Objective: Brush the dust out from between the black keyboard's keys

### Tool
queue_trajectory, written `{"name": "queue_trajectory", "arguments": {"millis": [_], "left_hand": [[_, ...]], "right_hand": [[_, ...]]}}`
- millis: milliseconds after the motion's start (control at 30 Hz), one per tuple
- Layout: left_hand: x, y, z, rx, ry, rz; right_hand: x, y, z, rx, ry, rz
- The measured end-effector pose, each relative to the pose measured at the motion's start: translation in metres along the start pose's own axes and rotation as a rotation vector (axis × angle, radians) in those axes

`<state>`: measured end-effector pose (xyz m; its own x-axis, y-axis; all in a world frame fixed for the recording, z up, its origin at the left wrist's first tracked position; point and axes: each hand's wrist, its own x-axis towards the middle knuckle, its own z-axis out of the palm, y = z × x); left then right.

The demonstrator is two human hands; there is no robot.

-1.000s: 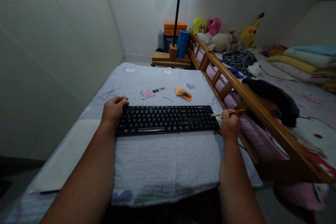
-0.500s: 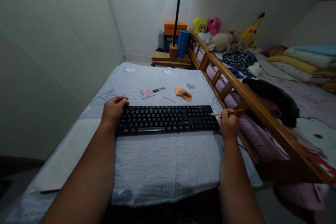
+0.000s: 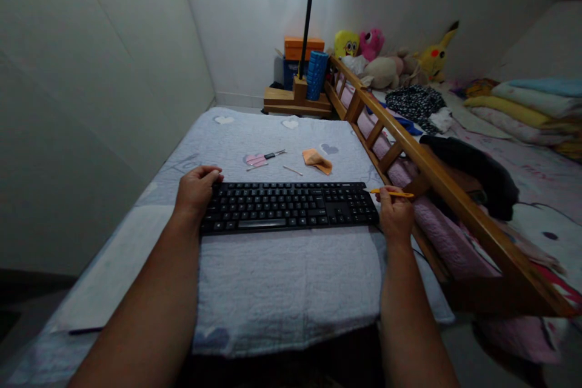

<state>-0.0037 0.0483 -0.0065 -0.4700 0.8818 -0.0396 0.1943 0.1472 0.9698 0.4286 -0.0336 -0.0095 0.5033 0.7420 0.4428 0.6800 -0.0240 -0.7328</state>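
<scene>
A black keyboard (image 3: 291,207) lies flat on the pale blue quilted cloth (image 3: 291,285). At its upper left corner, my left hand (image 3: 197,193) has its fingers closed on the keyboard's edge. My right hand (image 3: 396,212), beside the right end, pinches a thin orange stick (image 3: 400,194), whose pale tip is at the keyboard's upper right corner. Beyond the keyboard lie an orange cloth (image 3: 317,161), a white cotton swab (image 3: 293,170), another swab (image 3: 257,167) and a small dark-handled tool (image 3: 275,154).
A wooden bed rail (image 3: 422,163) runs along the right side, with plush toys (image 3: 382,71) and folded bedding (image 3: 522,109) behind it. A black pole (image 3: 308,18) rises from a wooden base (image 3: 282,99) beside a blue roller (image 3: 317,76). A wall stands at the left.
The orange stick's tip has moved slightly up and right, from over the right-hand keys to the keyboard's corner, and the stick has turned in my right hand. My left hand has stayed put.
</scene>
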Motion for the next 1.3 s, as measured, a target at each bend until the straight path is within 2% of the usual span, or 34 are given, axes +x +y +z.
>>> {"name": "queue_trajectory", "arguments": {"millis": [167, 333, 467, 633, 767, 1000, 1300], "left_hand": [[0.0, 0.0, 0.0, -0.008, 0.002, -0.009], [0.0, 0.0, 0.0, -0.007, -0.006, 0.002], [0.0, 0.0, -0.001, -0.011, -0.004, 0.004], [0.0, -0.002, 0.0, -0.014, -0.004, 0.012], [0.001, -0.002, 0.0, -0.025, -0.004, 0.005], [0.002, -0.002, 0.0, -0.002, -0.01, 0.006], [0.005, -0.006, -0.001, -0.004, -0.01, 0.013]], "right_hand": [[0.002, 0.005, -0.005, -0.138, 0.092, 0.073], [0.002, 0.005, -0.009, -0.197, 0.2, 0.078], [-0.001, -0.004, -0.008, -0.135, 0.173, 0.029], [-0.003, -0.011, -0.004, 0.0, 0.061, -0.024], [-0.001, -0.006, -0.004, -0.043, 0.016, -0.019], [0.001, 0.001, -0.008, -0.257, 0.156, 0.064], [-0.001, -0.002, -0.012, -0.389, 0.193, 0.058]]}}
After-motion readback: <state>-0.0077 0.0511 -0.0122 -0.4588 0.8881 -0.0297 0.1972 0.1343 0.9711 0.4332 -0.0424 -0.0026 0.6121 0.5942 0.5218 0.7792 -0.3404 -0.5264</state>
